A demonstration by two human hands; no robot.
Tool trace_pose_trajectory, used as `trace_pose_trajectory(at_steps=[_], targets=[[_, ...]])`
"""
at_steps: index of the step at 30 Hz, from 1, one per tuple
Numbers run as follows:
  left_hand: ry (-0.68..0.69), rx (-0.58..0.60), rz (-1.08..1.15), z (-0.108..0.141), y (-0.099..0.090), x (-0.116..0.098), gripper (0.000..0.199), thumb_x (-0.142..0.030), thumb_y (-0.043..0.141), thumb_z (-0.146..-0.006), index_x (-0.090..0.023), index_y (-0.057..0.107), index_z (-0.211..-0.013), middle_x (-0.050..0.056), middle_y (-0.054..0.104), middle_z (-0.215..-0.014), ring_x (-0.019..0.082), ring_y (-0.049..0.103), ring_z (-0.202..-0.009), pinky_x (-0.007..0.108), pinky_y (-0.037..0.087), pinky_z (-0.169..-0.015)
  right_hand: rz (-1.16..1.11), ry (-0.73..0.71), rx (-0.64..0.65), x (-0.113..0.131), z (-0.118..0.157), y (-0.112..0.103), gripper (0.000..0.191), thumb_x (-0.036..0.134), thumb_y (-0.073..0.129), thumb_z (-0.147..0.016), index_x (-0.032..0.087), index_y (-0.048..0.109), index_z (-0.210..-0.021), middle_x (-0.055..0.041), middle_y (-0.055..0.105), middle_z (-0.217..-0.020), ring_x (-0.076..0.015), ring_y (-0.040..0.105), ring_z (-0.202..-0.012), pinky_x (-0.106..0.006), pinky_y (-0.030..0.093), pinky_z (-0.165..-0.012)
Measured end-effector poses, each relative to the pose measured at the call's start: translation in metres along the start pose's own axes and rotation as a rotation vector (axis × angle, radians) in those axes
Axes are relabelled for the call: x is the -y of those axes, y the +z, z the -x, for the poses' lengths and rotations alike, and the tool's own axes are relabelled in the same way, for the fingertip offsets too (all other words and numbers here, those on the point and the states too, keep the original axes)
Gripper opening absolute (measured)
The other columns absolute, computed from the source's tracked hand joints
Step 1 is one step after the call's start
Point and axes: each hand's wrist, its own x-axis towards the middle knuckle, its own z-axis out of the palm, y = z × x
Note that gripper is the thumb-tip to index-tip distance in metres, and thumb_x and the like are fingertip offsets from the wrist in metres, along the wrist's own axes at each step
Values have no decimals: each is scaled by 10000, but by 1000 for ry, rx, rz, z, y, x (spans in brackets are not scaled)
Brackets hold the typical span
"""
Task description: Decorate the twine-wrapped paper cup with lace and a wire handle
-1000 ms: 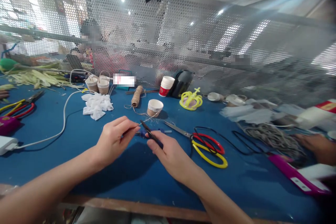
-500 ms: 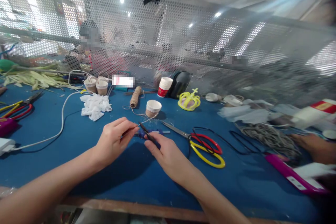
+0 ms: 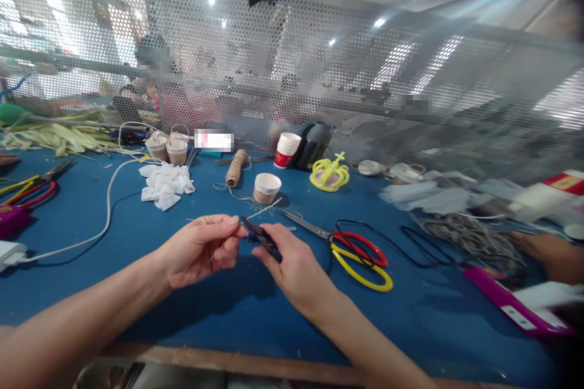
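Note:
My left hand [image 3: 205, 249] has its thumb and fingers pinched around the end of a thin pale twisted cord [image 3: 265, 209], which slants up to the right toward a small paper-wrapped cup [image 3: 267, 188]. In my right hand [image 3: 289, 258] are black scissors [image 3: 261, 236], their tips touching or very near my left fingertips. A blue object [image 3: 250, 235] lies behind the black scissors, mostly hidden. Right of my right hand rest large scissors [image 3: 362, 261] with one red and one yellow handle.
A twine roll [image 3: 236, 169], stacked paper cups [image 3: 287, 150], a yellow crown [image 3: 328, 175] and white crumpled tissue [image 3: 166, 184] stand or lie farther back. A purple power strip [image 3: 511, 307] and another person's hand [image 3: 541, 255] are at the right.
My left hand has turned, showing more of its palm and curled fingers. The cord has shifted, its far end now free beside the cup. The black scissors have tilted slightly.

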Motion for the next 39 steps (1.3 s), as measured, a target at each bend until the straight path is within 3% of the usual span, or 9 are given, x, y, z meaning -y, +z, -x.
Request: trace_pose_trajectory(at_steps=[2,5,11,17,22,27,30,33,39], targets=[[-45,57,84,0,-2,-1,187,-285,641,-694,-104,593,-706,-47,442,-481,10,318,-398,162,276,-445,20,-23,1,-2,-1,0,417,478,339,-851,131,536,-971,-115,605,-830,-219,584,-769,-332,471,-676],[63,-26,-110,3,-3,-1,201,-314,605,-725,-114,588,-714,-33,471,-504,27,360,-426,163,282,-441,-34,21,70,-1,-2,-4,422,472,359,-848,120,539,-993,-121,604,-858,-216,575,-784,-343,468,-694],[751,-349,-1181,7,-1,2,139,-226,502,-790,-149,598,-725,6,580,-614,86,497,-561,191,380,-525,-245,161,248,11,-3,-14,367,416,360,-871,157,543,-1055,-86,623,-966,-189,575,-879,-316,443,-762],[1058,-372,-1532,2,-6,9,133,-172,465,-815,-139,580,-757,21,585,-646,86,527,-586,176,406,-549,-217,207,227,13,-1,-10,348,418,379,-860,152,569,-978,-90,639,-954,-196,593,-864,-310,446,-745],[865,-402,-1349,5,-1,7,122,-224,499,-789,-145,583,-749,9,574,-637,91,506,-580,197,387,-547,-121,184,166,12,-2,-7,291,372,416,-853,143,573,-937,-96,648,-914,-206,604,-840,-309,458,-726],[199,-184,-407,4,2,-1,212,-327,553,-755,-127,548,-683,-27,490,-523,48,399,-451,177,296,-448,7,103,94,6,0,-5,274,357,440,-843,131,561,-944,-107,636,-871,-217,603,-797,-325,474,-692],[-40,3,6,3,1,-3,197,-297,613,-708,-111,553,-680,-58,425,-476,13,299,-381,171,260,-426,82,29,45,2,0,-4,324,409,433,-836,131,554,-950,-120,621,-849,-229,597,-783,-341,479,-676],[18,-17,-42,5,1,-2,197,-299,606,-719,-119,549,-661,-53,438,-471,17,300,-384,170,245,-423,29,18,72,3,-1,-7,348,419,417,-841,133,548,-989,-118,617,-863,-219,587,-797,-343,477,-700],[604,-389,-951,9,4,2,140,-261,548,-754,-160,582,-664,-3,561,-575,92,480,-539,200,351,-523,-184,135,238,13,-1,-13,369,409,371,-866,146,549,-1053,-101,628,-988,-203,579,-920,-333,452,-788]])
